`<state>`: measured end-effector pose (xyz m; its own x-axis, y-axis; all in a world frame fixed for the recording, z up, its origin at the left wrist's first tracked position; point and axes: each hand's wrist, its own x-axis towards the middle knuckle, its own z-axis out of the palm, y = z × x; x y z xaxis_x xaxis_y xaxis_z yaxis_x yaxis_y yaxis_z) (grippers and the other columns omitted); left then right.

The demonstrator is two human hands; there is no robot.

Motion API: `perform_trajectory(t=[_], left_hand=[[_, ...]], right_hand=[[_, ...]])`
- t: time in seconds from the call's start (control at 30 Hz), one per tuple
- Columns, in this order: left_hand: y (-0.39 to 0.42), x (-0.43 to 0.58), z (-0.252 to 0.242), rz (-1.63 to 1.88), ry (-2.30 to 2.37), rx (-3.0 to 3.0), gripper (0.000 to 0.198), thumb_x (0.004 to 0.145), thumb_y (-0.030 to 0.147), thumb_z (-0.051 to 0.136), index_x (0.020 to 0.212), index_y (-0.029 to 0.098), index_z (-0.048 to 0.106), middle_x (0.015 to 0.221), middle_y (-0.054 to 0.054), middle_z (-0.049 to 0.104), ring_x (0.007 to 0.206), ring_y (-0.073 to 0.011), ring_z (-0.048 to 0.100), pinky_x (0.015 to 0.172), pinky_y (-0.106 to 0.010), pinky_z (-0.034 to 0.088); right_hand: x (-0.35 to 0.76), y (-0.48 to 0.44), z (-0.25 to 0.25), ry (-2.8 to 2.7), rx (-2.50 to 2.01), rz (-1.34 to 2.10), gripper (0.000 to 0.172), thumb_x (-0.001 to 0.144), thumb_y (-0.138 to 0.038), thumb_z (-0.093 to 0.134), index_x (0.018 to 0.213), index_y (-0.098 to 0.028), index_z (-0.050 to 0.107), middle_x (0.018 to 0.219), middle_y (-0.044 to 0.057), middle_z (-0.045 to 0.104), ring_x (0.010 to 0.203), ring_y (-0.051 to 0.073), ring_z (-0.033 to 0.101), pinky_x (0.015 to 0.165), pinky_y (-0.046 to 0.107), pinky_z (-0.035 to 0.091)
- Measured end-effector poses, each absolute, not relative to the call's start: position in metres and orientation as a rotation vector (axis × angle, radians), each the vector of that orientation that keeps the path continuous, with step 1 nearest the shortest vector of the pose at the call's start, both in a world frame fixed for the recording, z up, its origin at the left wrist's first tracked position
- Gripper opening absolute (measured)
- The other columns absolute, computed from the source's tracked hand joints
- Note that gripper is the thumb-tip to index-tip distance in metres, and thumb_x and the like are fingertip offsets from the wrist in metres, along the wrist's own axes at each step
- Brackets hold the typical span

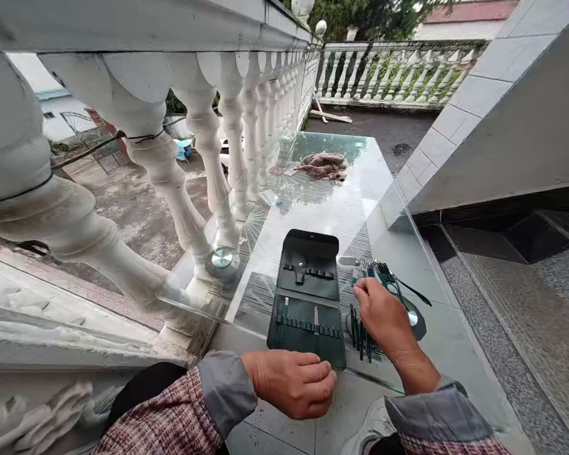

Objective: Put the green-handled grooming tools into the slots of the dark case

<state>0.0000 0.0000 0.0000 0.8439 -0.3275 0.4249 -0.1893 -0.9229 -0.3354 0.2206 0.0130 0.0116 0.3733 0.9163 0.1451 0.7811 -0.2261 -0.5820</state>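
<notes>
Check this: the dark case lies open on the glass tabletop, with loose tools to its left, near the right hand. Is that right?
Not left: in the head view, the loose tools near the right hand lie right of the dark case, open on the glass tabletop.

Outdoor terrace [384,136], white balustrade [161,177], stone steps [507,303]

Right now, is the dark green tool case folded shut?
No, the dark green tool case lies unfolded on the glass tabletop, with its rows of loops showing.
</notes>
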Motion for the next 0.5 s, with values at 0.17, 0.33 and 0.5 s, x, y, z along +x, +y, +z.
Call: perform_trajectory(t=[0.17, 0.33, 0.5], left_hand=[[-0.001, 0.000, -0.002, -0.691, 0.382, -2.744, 0.026, 0.088, 0.020, 0.043, 0.087, 0.014, 0.069, 0.101, -0.010, 0.065, 0.091, -0.0200, 0.061, 0.080, -0.031, 0.049], [-0.001, 0.000, -0.003, -0.690, 0.355, -2.740, 0.026, 0.088, 0.020, 0.043, 0.086, 0.015, 0.068, 0.101, -0.008, 0.065, 0.092, -0.0192, 0.060, 0.081, -0.029, 0.049], [-0.001, 0.000, -0.005, -0.682, 0.367, -2.750, 0.025, 0.088, 0.021, 0.044, 0.087, 0.014, 0.067, 0.103, -0.009, 0.064, 0.094, -0.0198, 0.060, 0.081, -0.029, 0.049]], right_hand=[[0.216, 0.010, 0.013, -1.223, -1.749, 0.685, 0.036, 0.076, -0.041, 0.048, 0.102, -0.018, 0.056, 0.071, 0.002, 0.061, 0.063, 0.016, 0.055, 0.058, 0.028, 0.040], [0.197, 0.008, 0.011, -1.109, -1.627, 0.965, 0.040, 0.071, -0.040, 0.053, 0.104, -0.017, 0.058, 0.065, -0.003, 0.053, 0.043, 0.008, 0.041, 0.043, 0.025, 0.035], [0.185, 0.010, 0.006, -1.110, -1.593, 1.007, 0.033, 0.070, -0.038, 0.056, 0.096, -0.017, 0.057, 0.063, -0.004, 0.050, 0.047, 0.010, 0.047, 0.043, 0.025, 0.041]])
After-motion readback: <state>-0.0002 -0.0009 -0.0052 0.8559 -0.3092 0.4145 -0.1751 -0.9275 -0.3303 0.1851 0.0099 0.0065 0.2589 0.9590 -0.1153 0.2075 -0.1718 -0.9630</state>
